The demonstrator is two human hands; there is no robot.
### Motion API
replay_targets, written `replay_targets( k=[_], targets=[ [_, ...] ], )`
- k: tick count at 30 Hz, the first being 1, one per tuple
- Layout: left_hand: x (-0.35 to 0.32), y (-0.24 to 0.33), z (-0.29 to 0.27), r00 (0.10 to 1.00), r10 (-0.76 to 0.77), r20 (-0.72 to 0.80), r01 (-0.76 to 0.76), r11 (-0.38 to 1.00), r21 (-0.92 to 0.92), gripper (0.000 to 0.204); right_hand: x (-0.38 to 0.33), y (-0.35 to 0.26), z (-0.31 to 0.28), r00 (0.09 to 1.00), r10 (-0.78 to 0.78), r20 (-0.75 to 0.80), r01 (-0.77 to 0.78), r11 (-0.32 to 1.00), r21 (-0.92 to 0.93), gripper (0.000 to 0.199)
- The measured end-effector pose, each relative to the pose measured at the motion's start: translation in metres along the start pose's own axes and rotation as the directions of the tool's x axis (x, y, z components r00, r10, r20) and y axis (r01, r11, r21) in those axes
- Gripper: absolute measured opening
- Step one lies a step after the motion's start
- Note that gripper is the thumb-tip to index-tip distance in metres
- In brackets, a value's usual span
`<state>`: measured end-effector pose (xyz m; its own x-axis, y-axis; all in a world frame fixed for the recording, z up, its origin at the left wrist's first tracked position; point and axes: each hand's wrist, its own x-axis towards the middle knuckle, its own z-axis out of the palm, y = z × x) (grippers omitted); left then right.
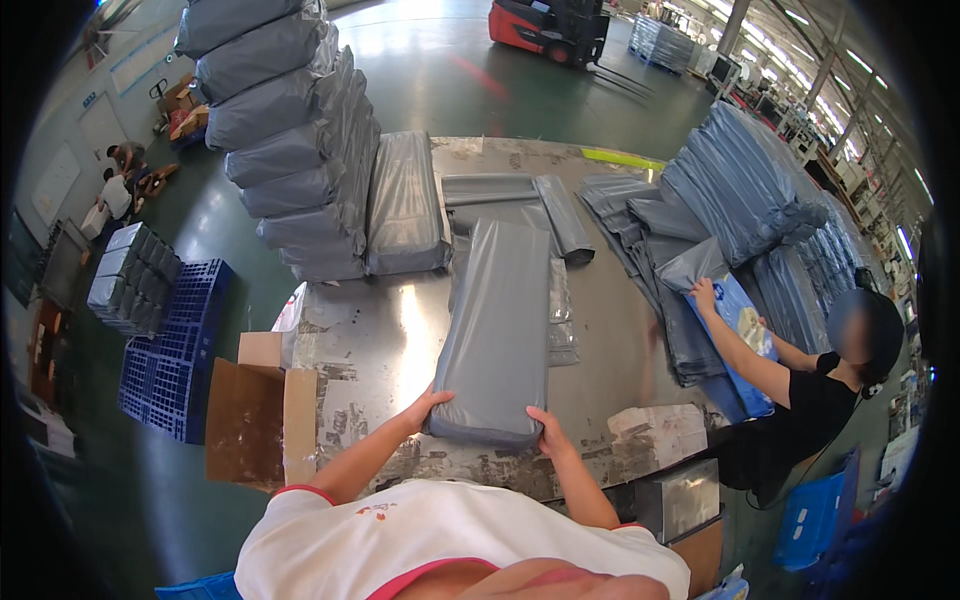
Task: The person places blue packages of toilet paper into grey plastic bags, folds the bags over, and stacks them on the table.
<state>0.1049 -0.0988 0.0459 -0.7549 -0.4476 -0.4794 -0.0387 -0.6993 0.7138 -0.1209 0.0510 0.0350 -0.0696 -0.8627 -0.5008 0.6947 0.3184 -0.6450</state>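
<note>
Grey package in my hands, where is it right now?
In the head view, the grey package is near the centre, over the metal table, your left hand and right hand at its near corners.

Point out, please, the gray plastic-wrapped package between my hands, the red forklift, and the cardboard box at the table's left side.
Gray plastic-wrapped package (492,345): head view, middle of its top face.
Red forklift (526,32): head view, red side of its body.
Cardboard box (245,425): head view, its left brown panel.
</note>
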Motion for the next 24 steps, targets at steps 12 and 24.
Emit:
replay_targets(
  k=[12,24],
  targets=[
    [0.014,0.127,-0.036,0.868,0.479,-0.130,-0.462,0.876,0.143,0.058,0.101,-0.098,0.114,0.937,-0.330,0.112,0.339,0.938,-0.074,0.046],
    [0.158,0.232,-0.209,0.488,0.537,-0.688,-0.348,0.843,0.411,0.059,0.370,-0.150,0.203,0.931,-0.269,0.248,0.341,0.882,-0.325,0.065]
  ],
)
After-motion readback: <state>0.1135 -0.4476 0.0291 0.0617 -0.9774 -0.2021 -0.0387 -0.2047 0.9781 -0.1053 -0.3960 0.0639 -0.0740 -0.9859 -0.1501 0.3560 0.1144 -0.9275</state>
